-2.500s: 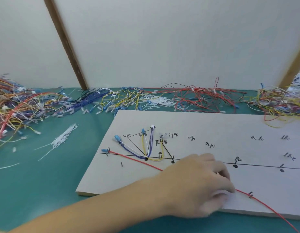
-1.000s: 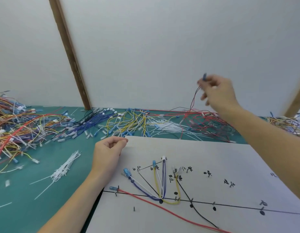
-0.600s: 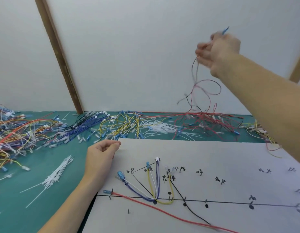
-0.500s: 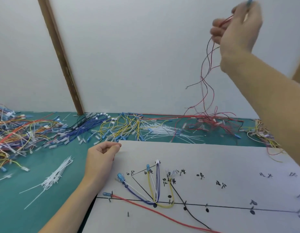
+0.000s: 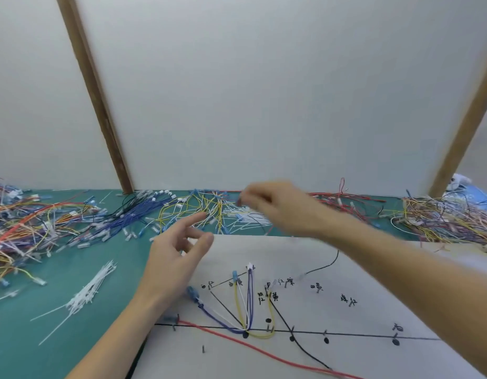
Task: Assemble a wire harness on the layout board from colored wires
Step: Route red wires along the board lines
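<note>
Green mat (image 5: 59, 310) covers the bench on the left and along the back. Bundle of white cable ties (image 5: 89, 291) lies on it at lower left, fanned out, a few loose ones beside it. White wall panels (image 5: 264, 91) fill the upper frame. Two brown wooden posts lean inward: left post (image 5: 97, 99) from top left down to the mat, right post (image 5: 466, 127) at the right edge. Blurred white-and-blue object (image 5: 465, 184) far right, can't identify.

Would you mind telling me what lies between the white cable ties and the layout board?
In the head view, only bare green mat separates the cable ties from the layout board.
</note>
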